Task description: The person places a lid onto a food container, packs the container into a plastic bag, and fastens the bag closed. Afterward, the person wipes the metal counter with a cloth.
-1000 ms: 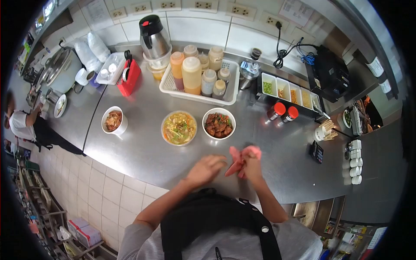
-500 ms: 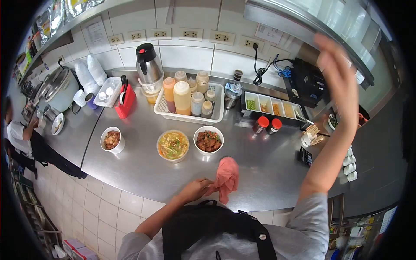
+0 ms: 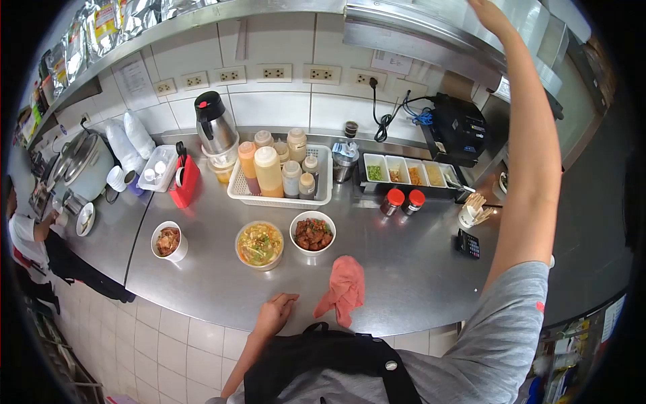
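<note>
My left hand (image 3: pixel 274 314) rests at the counter's front edge, fingers loosely curled in, with nothing seen in them. A crumpled pink cloth (image 3: pixel 344 286) lies just to its right, apart from it. My right arm is stretched far up, and my right hand (image 3: pixel 490 16) is at the overhead shelf (image 3: pixel 431 37), beside clear plastic containers; its fingers are cut off by the picture's edge. Before me stand a bowl of soup (image 3: pixel 260 245), a white bowl of glazed meat pieces (image 3: pixel 313 233) and a white cup of food (image 3: pixel 168 241).
Behind the bowls, a white basket (image 3: pixel 279 200) holds several sauce bottles. Right of it are a topping tray (image 3: pixel 407 174), two red-lidded jars (image 3: pixel 403 201), a calculator (image 3: pixel 468 244) and a black machine (image 3: pixel 459 128). A steel thermos (image 3: pixel 214 124) stands back left. Another person (image 3: pixel 50 246) works far left.
My right hand has risen to the overhead shelf. My left hand has come away from the pink cloth, to the left. The view has shifted slightly.
</note>
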The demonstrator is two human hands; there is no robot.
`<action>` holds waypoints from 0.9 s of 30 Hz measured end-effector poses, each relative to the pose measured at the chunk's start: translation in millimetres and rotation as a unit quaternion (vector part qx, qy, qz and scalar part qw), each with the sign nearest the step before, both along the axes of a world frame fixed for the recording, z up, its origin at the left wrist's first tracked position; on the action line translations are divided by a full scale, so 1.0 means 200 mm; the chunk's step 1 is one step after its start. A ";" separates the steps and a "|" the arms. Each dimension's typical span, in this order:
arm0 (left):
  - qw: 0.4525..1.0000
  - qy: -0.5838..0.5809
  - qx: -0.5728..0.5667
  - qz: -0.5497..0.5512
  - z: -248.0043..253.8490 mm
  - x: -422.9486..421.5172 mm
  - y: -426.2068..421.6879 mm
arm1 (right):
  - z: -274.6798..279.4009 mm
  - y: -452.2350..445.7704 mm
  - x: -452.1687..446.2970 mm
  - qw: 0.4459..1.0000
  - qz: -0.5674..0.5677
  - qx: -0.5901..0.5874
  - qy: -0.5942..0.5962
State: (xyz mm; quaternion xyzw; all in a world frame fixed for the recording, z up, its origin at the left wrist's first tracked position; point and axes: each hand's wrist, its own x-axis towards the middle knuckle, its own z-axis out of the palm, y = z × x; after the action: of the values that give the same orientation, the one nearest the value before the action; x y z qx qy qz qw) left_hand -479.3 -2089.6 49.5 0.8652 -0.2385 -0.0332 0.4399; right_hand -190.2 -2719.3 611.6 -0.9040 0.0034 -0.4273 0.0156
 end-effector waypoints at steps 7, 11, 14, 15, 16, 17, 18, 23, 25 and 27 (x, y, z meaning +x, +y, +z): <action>0.997 -0.035 0.008 0.069 0.00 -0.02 0.05 | -0.21 -0.13 -0.49 0.931 -0.363 0.014 -0.035; 0.998 -0.048 0.015 0.046 0.03 -0.03 0.00 | -0.21 -0.14 -0.64 0.850 -0.517 -0.030 -0.090; 0.998 -0.039 0.048 0.023 0.05 -0.01 -0.04 | -0.18 -0.42 -0.71 0.875 -0.483 -0.002 -0.022; 0.998 -0.038 0.040 0.019 0.04 -0.01 -0.05 | -0.16 -0.55 -0.73 0.928 -0.371 -0.023 0.017; 0.999 -0.036 0.032 0.015 0.04 0.00 -0.07 | -0.14 -0.56 -0.75 0.925 -0.379 -0.024 0.018; 0.999 -0.035 0.031 0.006 0.04 0.01 -0.09 | -0.13 -0.53 -0.76 0.936 -0.349 -0.041 0.008; 0.999 -0.037 0.025 -0.004 0.05 0.02 -0.10 | -0.11 -0.54 -0.77 0.947 -0.317 -0.057 -0.003; 0.996 -0.070 0.037 -0.050 0.09 0.08 -0.15 | -0.05 -0.59 -0.74 0.950 -0.260 -0.158 0.069; 0.995 -0.064 0.042 -0.056 0.10 0.09 -0.17 | -0.05 -0.59 -0.74 0.958 -0.219 -0.160 0.089; 0.995 -0.067 0.040 -0.059 0.10 0.09 -0.18 | -0.06 -0.59 -0.72 0.950 -0.209 -0.210 0.099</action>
State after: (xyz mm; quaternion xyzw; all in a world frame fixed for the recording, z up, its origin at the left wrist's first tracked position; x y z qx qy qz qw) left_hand -460.5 -2125.6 68.6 0.8669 -0.3164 -0.0102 0.3851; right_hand -334.8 -2838.2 600.5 -0.9035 0.1040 -0.3202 -0.2651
